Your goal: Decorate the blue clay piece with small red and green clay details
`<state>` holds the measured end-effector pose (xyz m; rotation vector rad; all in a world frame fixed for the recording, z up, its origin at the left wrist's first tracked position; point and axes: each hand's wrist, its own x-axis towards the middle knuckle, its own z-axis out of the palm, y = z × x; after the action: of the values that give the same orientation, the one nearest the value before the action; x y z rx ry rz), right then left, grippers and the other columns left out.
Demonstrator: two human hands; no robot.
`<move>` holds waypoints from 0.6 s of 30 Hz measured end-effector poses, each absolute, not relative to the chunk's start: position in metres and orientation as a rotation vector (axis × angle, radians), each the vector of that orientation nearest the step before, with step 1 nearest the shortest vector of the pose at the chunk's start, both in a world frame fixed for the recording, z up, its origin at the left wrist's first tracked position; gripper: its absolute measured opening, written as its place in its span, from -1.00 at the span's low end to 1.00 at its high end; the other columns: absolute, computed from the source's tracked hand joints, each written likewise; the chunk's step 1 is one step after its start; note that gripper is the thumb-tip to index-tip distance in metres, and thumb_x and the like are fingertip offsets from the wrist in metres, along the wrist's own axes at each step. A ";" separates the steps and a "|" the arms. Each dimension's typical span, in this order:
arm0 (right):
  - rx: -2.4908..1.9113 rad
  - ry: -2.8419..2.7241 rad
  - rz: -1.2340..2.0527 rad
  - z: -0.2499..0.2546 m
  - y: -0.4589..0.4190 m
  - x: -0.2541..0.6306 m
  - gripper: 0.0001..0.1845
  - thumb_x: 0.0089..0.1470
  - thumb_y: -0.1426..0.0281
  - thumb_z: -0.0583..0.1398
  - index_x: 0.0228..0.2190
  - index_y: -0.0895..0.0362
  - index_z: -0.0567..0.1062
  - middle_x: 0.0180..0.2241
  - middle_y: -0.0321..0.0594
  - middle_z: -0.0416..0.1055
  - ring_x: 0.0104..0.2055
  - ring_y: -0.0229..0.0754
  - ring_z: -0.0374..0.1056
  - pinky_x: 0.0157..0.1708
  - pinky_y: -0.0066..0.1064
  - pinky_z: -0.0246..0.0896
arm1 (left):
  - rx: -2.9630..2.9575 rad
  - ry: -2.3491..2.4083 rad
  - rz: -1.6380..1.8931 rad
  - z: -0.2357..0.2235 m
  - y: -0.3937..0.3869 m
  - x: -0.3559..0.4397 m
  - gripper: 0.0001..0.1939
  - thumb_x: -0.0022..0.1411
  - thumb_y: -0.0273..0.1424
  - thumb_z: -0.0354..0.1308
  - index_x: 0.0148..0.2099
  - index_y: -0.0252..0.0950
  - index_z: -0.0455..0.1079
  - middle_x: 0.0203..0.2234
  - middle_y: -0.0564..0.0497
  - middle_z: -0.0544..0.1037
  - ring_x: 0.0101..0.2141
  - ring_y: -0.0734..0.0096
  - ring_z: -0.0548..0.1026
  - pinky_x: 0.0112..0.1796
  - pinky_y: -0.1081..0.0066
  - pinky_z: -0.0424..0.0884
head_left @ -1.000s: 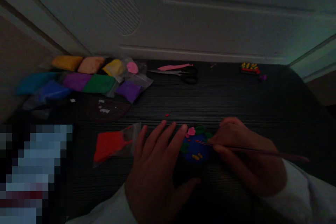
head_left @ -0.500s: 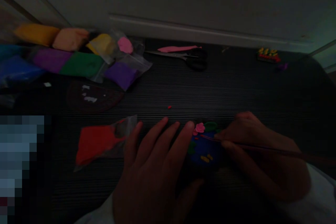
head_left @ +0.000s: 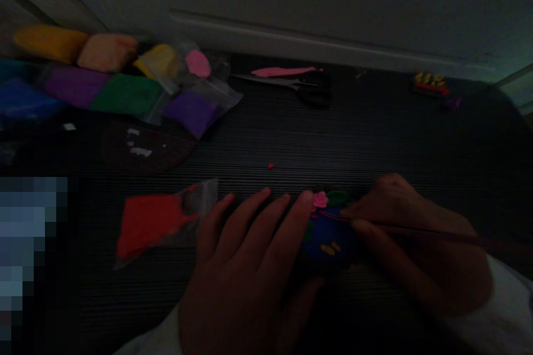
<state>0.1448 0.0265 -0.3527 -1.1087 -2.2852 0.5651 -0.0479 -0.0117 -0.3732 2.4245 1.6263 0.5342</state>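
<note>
A dark-rimmed clay piece (head_left: 327,230) lies on the table with a blue middle. On it sit a pink flower (head_left: 320,199), green leaves (head_left: 336,198), a tiny red bit by the flower, and two small yellow pieces (head_left: 328,249). My left hand (head_left: 250,260) rests with its fingers stretched and apart. Its index fingertip touches the piece's left edge by the flower; its thumb is at the lower side. Pinched in my right hand (head_left: 420,249) is a slim reddish modelling tool (head_left: 400,228), its thin tip over the blue near the red bit.
A bag of red clay (head_left: 150,219) lies left of my left hand. Bags of coloured clay (head_left: 125,97) crowd the back left. Scissors (head_left: 287,83) and a pink clay knife (head_left: 287,71) lie along the wall. A red crumb (head_left: 270,166) and a small clay model (head_left: 431,83) lie farther off.
The view has shifted slightly. My left index finger and the clay piece are a little farther right, and the tool's tip is closer to the red bit. Both hands keep their posture.
</note>
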 end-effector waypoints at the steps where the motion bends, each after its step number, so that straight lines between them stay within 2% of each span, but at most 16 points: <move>1: -1.108 -2.282 0.574 -0.353 0.027 0.145 -0.91 0.00 0.53 0.12 -0.39 0.15 0.41 -0.50 -0.28 0.42 -0.47 -0.28 0.29 -0.41 -0.33 0.18 | 2.420 1.630 0.527 -0.373 -0.012 -0.048 -0.33 0.02 -0.23 0.10 0.16 -0.19 -0.04 -0.04 -0.09 0.36 -0.02 0.04 0.27 -0.01 0.01 0.09; 13: -1.113 -2.312 0.553 -0.353 0.026 0.145 -0.92 0.00 0.53 0.13 -0.40 0.15 0.40 -0.48 -0.28 0.43 -0.46 -0.29 0.30 -0.33 -0.30 0.17 | 2.447 1.608 0.530 -0.373 -0.011 -0.050 -0.36 0.05 -0.22 0.09 0.16 -0.22 -0.01 -0.06 -0.08 0.37 -0.04 0.09 0.28 -0.03 0.02 0.12; 18: -1.137 -2.314 0.544 -0.352 0.027 0.146 -0.93 0.00 0.52 0.13 -0.42 0.15 0.41 -0.50 -0.30 0.42 -0.46 -0.30 0.29 -0.38 -0.34 0.17 | 2.452 1.608 0.529 -0.373 -0.013 -0.049 -0.35 0.05 -0.23 0.08 0.17 -0.23 -0.02 -0.05 -0.08 0.36 -0.04 0.08 0.27 -0.05 0.02 0.15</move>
<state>0.1463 0.0267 -0.3518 -1.1367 -2.3145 0.5438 -0.0493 -0.0127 -0.3729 2.4516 1.6083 0.5293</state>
